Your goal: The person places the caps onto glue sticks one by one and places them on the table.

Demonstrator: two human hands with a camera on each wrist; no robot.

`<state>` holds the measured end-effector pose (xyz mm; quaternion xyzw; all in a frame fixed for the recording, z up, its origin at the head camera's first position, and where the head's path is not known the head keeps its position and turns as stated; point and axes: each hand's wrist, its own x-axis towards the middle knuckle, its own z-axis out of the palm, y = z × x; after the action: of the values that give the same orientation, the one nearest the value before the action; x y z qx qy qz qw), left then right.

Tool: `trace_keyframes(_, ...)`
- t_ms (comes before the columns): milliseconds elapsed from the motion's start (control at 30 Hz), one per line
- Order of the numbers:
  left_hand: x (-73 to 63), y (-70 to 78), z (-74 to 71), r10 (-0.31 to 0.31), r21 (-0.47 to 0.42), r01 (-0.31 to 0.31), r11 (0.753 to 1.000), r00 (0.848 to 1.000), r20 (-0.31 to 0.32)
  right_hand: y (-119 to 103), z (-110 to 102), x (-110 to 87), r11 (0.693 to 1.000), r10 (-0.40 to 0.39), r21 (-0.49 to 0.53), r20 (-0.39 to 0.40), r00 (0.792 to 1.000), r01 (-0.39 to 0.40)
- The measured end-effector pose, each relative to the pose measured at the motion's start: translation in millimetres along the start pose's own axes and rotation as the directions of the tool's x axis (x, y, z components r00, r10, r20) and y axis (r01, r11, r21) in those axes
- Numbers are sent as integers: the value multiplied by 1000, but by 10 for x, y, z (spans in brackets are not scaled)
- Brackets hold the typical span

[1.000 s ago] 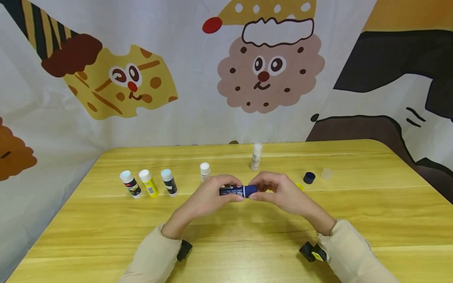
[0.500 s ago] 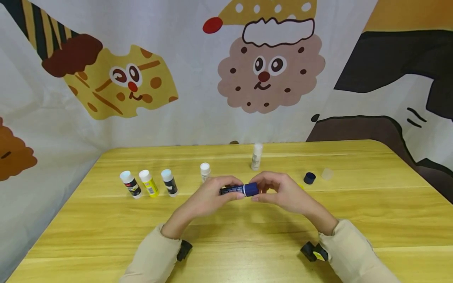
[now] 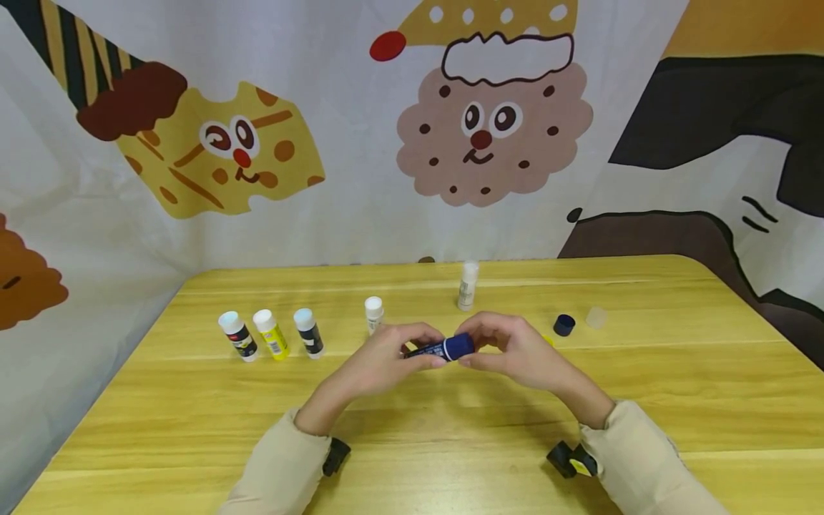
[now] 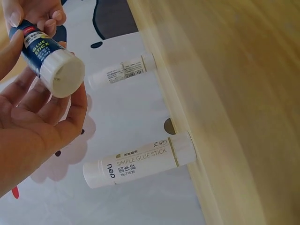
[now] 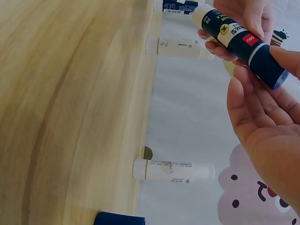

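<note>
Between both hands is a navy glue stick [image 3: 460, 347] with a dark blue cap and a red brand mark, held above the table. My left hand [image 3: 386, 357] grips its labelled body, and the white base [image 4: 63, 75] sticks out in the left wrist view. My right hand [image 3: 515, 350] pinches the dark blue cap [image 5: 269, 68] between thumb and fingers. The stick lies slightly tilted, cap end higher. Just behind the left hand stands a white glue stick [image 3: 373, 313], its lower part hidden. Another white glue stick [image 3: 468, 286] stands farther back.
To the left, a black-labelled glue stick [image 3: 238, 335], a yellow glue stick [image 3: 270, 334] and a dark-labelled one [image 3: 308, 333] stand in a row. At right lie a loose navy cap [image 3: 563, 325], a translucent cap [image 3: 596, 317] and a yellow piece [image 3: 548, 340] partly hidden by the right hand.
The held glue stick has gone from nearly level to tilted, its cap end rising and shifting slightly right. Both hands stay almost in place, and the standing glue sticks have not moved.
</note>
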<state>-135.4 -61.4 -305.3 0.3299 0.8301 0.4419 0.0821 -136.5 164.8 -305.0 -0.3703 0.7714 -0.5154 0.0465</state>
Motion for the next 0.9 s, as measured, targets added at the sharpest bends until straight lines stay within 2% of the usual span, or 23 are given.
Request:
trace_keyframes(367,1,-29,-25,-13,16,13,1000,1000,-2,-3,-23,-2,998,60,23,-21,998,-59)
trace_keyframes(900,-27,-46,-94,-23,60,24,998,1000,-19,-6,-63,-5,995,95,41,-42,995,-94)
